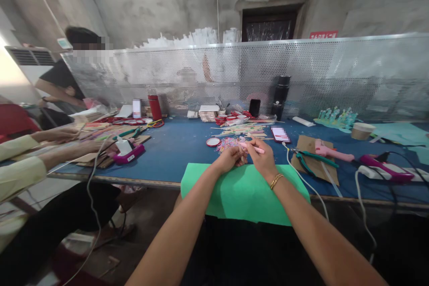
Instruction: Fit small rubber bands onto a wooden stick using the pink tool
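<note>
In my right hand [263, 157], which wears a gold bracelet at the wrist, is a slim pink pen-like tool [257, 149], held in a pinch. My left hand [229, 160] is closed just beside its tip, the fingers bent around something too small to make out. Both hands are above the near table edge, over a green sheet [248, 194] that hangs down toward my lap. Just beyond them lies a heap of small, thin, many-coloured pieces [228, 144]. A round white disc with a red rim [213, 142] sits left of the heap.
Thin sticks [248, 129] and a phone [280, 134] lie behind my hands. Rightward are teal-handled pliers [318, 159], a pink glue gun [331, 152], a purple power strip [385, 170] and trailing cables. A co-worker's arms [63, 145] work at the left. A black bottle [280, 97] stands farther back.
</note>
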The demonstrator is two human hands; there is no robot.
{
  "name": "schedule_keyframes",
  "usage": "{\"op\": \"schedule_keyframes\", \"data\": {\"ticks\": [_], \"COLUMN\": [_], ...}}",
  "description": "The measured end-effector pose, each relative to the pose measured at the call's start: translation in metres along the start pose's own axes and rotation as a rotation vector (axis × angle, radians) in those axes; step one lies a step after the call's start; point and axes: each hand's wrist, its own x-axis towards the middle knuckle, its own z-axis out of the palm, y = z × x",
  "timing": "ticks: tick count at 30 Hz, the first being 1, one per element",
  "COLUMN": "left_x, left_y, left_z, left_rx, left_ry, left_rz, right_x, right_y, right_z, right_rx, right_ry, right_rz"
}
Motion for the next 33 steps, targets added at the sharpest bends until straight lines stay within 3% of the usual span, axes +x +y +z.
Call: {"op": "schedule_keyframes", "data": {"ticks": [5, 11, 16, 21, 26, 33], "left_x": [-0.0010, -0.0012, -0.0004, -0.0020, -0.0022, -0.0021], "left_y": [0.0025, 0.0019, 0.0008, 0.0046, 0.0052, 0.0035], "left_z": [0.0004, 0.0002, -0.0001, 0.0005, 0.0010, 0.0003], "left_rx": [0.001, -0.001, 0.007, 0.012, 0.009, 0.013], "left_ry": [0.015, -0.003, 0.002, -0.002, 0.017, 0.005], "left_rz": [-0.018, 0.017, 0.010, -0.003, -0.011, 0.006], "right_x": [0.0008, 0.0007, 0.0004, 0.0006, 0.0007, 0.0005], "right_y": [0.0033, 0.0010, 0.0005, 0.0002, 0.0016, 0.0014], "right_z": [-0.0007, -0.0006, -0.0016, -0.0013, -0.0016, -0.0009], "right_rx": [-0.044, 0.005, -0.037, 0.011, -0.030, 0.003], "right_ry": [0.063, -0.027, 0.055, -0.020, 0.061, 0.007], "right_rz": [0.014, -0.005, 0.010, -0.002, 0.014, 0.019]}}
